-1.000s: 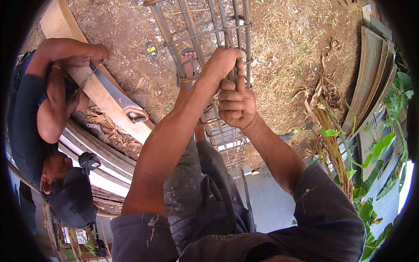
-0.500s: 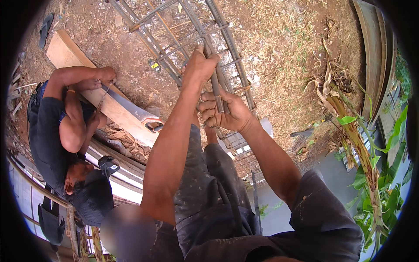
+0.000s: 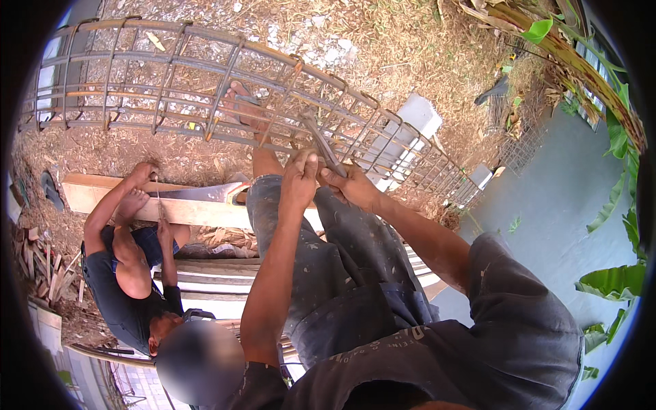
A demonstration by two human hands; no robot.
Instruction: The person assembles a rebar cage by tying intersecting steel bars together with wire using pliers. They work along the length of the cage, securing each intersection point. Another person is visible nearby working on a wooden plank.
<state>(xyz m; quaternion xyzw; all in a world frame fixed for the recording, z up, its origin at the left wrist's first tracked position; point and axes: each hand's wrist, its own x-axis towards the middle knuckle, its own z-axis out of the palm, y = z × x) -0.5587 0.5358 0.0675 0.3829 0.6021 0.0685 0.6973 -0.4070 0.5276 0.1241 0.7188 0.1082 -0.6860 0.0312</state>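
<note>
Here I see both hands closed at one place on the rebar cage, which lies long across the dirt ground in front of me. The left hand is a fist with the thumb up, and it grips the lower end of a thin metal tool. The right hand is just beside it, touching it, with the fingers curled around the same tool, or perhaps around a bar under it; I cannot tell which. The tool is tilted, and its upper end reaches between the bars of the cage. My bare foot shows through the cage, under the bars.

On my left another person bends over a wooden plank, with one hand on it. A handsaw lies on the plank near that hand. Green leaves are at the right edge.
</note>
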